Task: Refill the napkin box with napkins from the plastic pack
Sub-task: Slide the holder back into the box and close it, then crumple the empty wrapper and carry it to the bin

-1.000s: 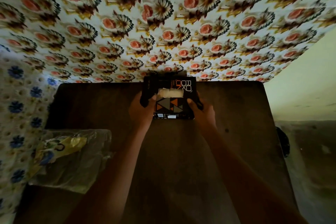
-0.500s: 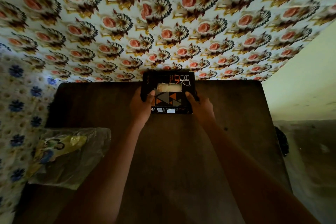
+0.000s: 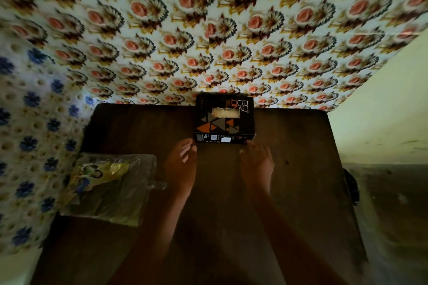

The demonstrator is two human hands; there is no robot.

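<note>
The black napkin box with orange and grey triangles stands at the far edge of the dark wooden table. White napkins show through its top slot. My left hand and my right hand rest on the table just in front of the box, fingers loosely apart, holding nothing. Their fingertips are close to the box's front face. The clear plastic pack with yellow and blue print lies crumpled at the table's left edge.
A flowered cloth covers the wall behind the table, and a blue-flowered cloth hangs on the left. A plain pale wall stands to the right. A dark object sits beside the table's right edge.
Both hands have let go of the napkin box and drawn back toward me. The box now stands alone at the far edge.
</note>
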